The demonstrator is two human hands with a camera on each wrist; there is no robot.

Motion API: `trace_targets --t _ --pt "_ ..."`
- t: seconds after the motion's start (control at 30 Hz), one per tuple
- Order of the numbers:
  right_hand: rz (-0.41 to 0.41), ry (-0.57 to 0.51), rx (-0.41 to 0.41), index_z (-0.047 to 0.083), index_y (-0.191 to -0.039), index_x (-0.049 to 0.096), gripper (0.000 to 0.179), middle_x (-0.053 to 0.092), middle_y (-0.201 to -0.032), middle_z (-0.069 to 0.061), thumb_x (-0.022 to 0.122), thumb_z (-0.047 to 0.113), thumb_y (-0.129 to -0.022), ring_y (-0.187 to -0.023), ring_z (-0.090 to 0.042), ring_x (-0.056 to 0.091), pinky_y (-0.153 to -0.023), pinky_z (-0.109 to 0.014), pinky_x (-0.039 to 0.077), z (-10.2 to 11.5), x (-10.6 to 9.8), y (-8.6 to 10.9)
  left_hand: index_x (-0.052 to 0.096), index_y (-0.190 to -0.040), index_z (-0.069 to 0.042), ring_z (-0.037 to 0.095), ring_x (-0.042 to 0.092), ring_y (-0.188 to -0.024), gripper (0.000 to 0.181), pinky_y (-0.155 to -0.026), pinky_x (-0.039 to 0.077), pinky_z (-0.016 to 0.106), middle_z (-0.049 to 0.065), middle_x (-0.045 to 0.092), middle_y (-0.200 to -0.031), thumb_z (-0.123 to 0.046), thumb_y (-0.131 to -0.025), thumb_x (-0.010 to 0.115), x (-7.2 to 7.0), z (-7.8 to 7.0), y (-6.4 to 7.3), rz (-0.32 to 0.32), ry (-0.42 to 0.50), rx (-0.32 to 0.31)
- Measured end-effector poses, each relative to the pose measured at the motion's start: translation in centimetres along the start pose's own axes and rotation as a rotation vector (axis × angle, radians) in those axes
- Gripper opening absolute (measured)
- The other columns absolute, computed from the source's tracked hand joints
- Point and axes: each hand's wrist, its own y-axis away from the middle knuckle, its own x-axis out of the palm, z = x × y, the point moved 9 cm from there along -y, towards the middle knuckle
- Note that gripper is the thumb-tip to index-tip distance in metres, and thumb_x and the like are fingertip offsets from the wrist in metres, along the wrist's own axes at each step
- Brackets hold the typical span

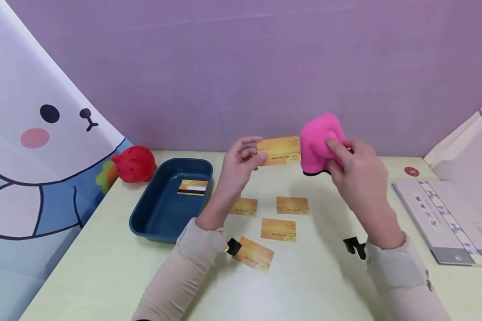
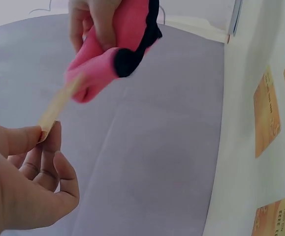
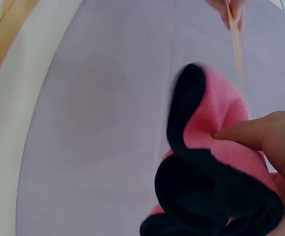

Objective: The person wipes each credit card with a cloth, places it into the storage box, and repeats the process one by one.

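Raised above the table, my left hand point(image 1: 241, 162) pinches a gold card point(image 1: 280, 150) by its left end, between thumb and fingers. My right hand point(image 1: 359, 171) grips a folded pink cloth point(image 1: 319, 140) with a black edge. In the head view the cloth's left side meets the card's right end. From the left wrist, the card point(image 2: 58, 108) appears edge-on, its tip at the pink cloth point(image 2: 95, 73). The black edging point(image 3: 186, 103) shows in loose folds in the right wrist view. Whether cloth and card press together, I cannot tell.
Several gold cards, one of them a nearer card point(image 1: 278, 230), lie on the table point(image 1: 305, 285) below my hands. A blue tray point(image 1: 164, 223) at left holds a card point(image 1: 193, 187) stripe side up. Around them are a red piggy bank point(image 1: 135, 165), a white box point(image 1: 450, 218) and a red chip point(image 1: 412, 171).
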Motion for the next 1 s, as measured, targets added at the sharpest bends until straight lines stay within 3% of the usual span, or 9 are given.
trace_targets --t 0.2,0.37,0.57,1.0 --pt "-0.038 -0.034 0.043 0.014 -0.120 0.074 0.032 0.066 -0.104 -0.024 0.068 0.009 -0.089 -0.091 -0.044 0.060 -0.056 -0.059 0.046 -0.7 -1.0 -0.2 0.061 -0.127 -0.008 0.012 0.057 -0.074 0.034 -0.070 0.045 0.027 -0.007 0.063 -0.077 -0.004 -0.095 0.067 -0.6 0.1 -0.1 -0.035 -0.007 0.019" --pt "-0.060 -0.049 -0.059 0.013 -0.119 0.074 0.033 0.066 -0.101 -0.026 0.072 0.008 -0.087 -0.088 -0.043 0.060 -0.054 -0.058 0.049 1.4 -1.1 -0.2 0.060 -0.128 -0.005 0.018 0.056 -0.074 0.034 -0.067 0.042 0.025 -0.003 0.063 -0.078 -0.004 -0.095 0.067 -0.1 0.4 0.1 -0.030 -0.059 0.050" --pt "-0.064 -0.079 -0.152 0.013 -0.116 0.074 0.032 0.067 -0.096 -0.025 0.073 0.004 -0.085 -0.078 -0.042 0.059 -0.054 -0.053 0.050 3.9 -0.3 0.3 0.062 -0.127 -0.008 0.016 0.060 -0.077 0.033 -0.069 0.044 0.024 0.013 0.068 -0.086 -0.008 -0.095 0.068 0.8 0.6 0.5 -0.020 -0.130 0.073" --pt "-0.034 -0.049 -0.165 0.015 -0.113 0.074 0.030 0.065 -0.094 -0.023 0.077 0.007 -0.085 -0.072 -0.038 0.055 -0.051 -0.047 0.048 4.6 0.4 0.7 0.063 -0.125 -0.010 0.014 0.056 -0.073 0.031 -0.063 0.039 0.025 0.011 0.070 -0.087 -0.008 -0.095 0.069 1.9 0.6 0.9 0.001 -0.153 0.024"
